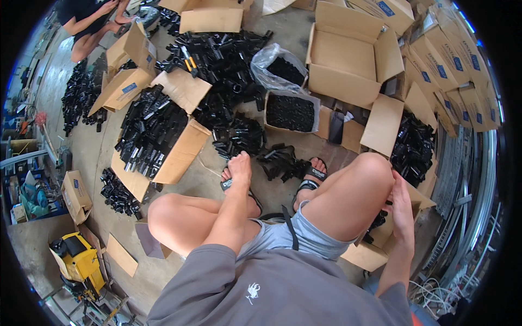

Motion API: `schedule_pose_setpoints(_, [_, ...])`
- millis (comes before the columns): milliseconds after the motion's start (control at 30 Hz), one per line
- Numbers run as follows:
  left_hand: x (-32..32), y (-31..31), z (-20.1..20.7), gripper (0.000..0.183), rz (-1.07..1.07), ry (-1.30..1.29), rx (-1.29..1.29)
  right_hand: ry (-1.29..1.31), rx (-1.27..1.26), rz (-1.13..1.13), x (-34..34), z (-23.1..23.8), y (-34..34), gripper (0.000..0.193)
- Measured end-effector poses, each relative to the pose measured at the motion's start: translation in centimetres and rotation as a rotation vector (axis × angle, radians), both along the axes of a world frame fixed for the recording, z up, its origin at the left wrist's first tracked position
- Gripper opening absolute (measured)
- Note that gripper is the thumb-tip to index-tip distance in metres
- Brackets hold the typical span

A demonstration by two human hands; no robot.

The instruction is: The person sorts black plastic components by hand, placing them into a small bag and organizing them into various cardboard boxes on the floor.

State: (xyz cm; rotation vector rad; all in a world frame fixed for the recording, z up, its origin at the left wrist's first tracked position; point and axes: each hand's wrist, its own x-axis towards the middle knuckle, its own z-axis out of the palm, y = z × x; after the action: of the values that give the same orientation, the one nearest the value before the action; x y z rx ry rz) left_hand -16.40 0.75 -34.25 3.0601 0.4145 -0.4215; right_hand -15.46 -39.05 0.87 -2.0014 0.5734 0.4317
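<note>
My left hand (239,165) is closed, its fingers curled together above my left sandal (226,184). Whatever it may hold is hidden. Just beyond it lies a heap of short black tubular pieces (239,135), with a smaller pile of black pieces (283,161) between my feet. My right hand (402,209) is beside my right knee, fingers stretched out and thumb apart. A small dark patch shows by its thumb; I cannot tell whether it is a held piece. Under that hand stands an open cardboard box (367,257) with some black pieces inside.
A tipped carton (182,155) spills black tubes at left. Ahead stand a box of small black parts (292,129), a clear plastic bag (262,65) and a large open carton (342,81). Orange-handled tools (189,61) lie on the heap. A person (89,24) works far left.
</note>
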Motion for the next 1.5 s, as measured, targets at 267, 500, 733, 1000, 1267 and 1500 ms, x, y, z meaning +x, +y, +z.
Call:
schedule_pose_setpoints(267, [-0.5, 0.4, 1.5, 0.009, 0.123, 0.053, -0.070, -0.800, -0.012, -0.203, 2.3, 4.9, 9.0, 0.036])
schedule_pose_setpoints(500, [1.0, 1.2, 4.2, 0.013, 0.273, -0.085, -0.079, -0.472, 0.010, 0.180, 6.3, -11.1, 22.7, 0.023])
schedule_pose_setpoints(733, [-0.7, 4.0, 4.2, 0.030, 0.341, -0.070, -0.177, -0.169, -0.572, 0.777, -0.1, -28.0, 26.0, 0.047])
schedule_pose_setpoints(1000, [-2.6, 4.6, 5.7, 0.028, 0.574, -0.025, -0.508, -0.123, -0.694, 0.795, -1.6, -30.6, 25.5, 0.023])
schedule_pose_setpoints(1267, [0.5, 2.6, 8.7, 0.028, 0.746, -0.217, -0.761, -0.057, -0.272, 0.440, 1.6, -27.1, 26.3, 0.029])
schedule_pose_setpoints(1500, [5.5, 4.4, 16.6, 0.027, 0.947, -0.792, -2.267, -0.107, 0.710, 0.031, 6.8, -12.2, 27.5, 0.016])
